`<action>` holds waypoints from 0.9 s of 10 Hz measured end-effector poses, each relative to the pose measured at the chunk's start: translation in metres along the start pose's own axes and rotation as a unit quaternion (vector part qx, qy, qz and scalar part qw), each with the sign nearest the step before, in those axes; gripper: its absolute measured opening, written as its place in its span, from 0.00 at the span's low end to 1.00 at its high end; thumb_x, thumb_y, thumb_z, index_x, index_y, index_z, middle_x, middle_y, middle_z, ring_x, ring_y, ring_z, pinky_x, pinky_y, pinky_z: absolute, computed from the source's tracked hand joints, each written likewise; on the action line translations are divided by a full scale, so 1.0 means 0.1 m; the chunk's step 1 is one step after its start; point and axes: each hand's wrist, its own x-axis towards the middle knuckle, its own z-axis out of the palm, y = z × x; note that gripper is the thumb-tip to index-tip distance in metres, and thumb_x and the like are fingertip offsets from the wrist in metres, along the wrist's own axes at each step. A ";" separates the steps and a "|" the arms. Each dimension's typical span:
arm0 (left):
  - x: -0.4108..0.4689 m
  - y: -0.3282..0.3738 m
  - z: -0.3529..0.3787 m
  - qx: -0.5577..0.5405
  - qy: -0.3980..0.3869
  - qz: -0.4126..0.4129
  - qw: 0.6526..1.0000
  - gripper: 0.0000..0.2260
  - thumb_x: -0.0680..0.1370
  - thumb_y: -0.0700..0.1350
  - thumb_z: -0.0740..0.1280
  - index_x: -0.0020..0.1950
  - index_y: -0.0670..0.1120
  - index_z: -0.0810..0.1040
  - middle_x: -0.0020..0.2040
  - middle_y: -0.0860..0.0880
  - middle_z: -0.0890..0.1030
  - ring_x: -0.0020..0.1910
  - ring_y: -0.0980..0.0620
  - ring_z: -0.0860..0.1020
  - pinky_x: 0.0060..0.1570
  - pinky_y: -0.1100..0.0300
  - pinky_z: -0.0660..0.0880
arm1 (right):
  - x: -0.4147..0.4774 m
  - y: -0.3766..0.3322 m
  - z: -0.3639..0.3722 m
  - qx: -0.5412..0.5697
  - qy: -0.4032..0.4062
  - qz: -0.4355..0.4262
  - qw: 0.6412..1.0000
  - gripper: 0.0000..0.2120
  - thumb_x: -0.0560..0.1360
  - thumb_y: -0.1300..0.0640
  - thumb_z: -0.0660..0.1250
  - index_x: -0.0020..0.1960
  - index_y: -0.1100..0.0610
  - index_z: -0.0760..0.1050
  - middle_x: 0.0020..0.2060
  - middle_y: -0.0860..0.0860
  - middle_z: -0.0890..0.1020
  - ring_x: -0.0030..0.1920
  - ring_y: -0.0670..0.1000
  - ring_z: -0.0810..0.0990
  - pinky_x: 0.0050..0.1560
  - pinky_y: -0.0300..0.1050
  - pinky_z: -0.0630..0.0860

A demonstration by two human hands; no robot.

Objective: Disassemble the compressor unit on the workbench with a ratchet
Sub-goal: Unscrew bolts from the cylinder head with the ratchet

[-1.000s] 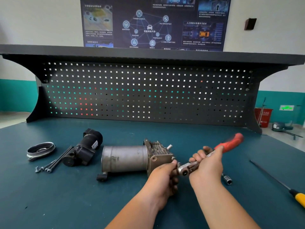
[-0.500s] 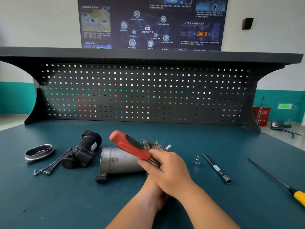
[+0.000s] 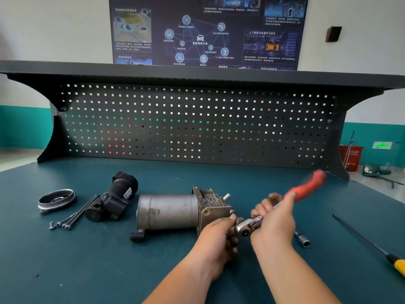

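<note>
On the workbench (image 3: 131, 270), compressor unit (image 3: 168, 211), right hand (image 3: 274, 222) gripping ratchet (image 3: 247, 226)

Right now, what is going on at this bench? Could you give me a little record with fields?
Place: teal workbench, pegboard behind
Main item: compressor unit, lying on its side
Tool in use: ratchet, red handle blurred
Right hand: grips the ratchet below the red handle
Left hand: curled at the ratchet's head, against the compressor's end
To its left: black part, long bolts, metal ring
To its right: socket extension, yellow-handled screwdriver
</note>
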 end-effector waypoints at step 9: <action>0.04 -0.01 -0.21 0.185 0.113 0.169 0.962 0.14 0.81 0.39 0.52 0.50 0.40 0.77 0.46 0.37 0.76 0.52 0.40 0.76 0.51 0.52 0.71 | -0.20 0.24 0.00 -0.449 -0.402 -0.340 0.722 0.18 0.70 0.35 0.57 0.39 0.48 0.74 0.31 0.47 0.77 0.32 0.47 0.73 0.36 0.48 0.72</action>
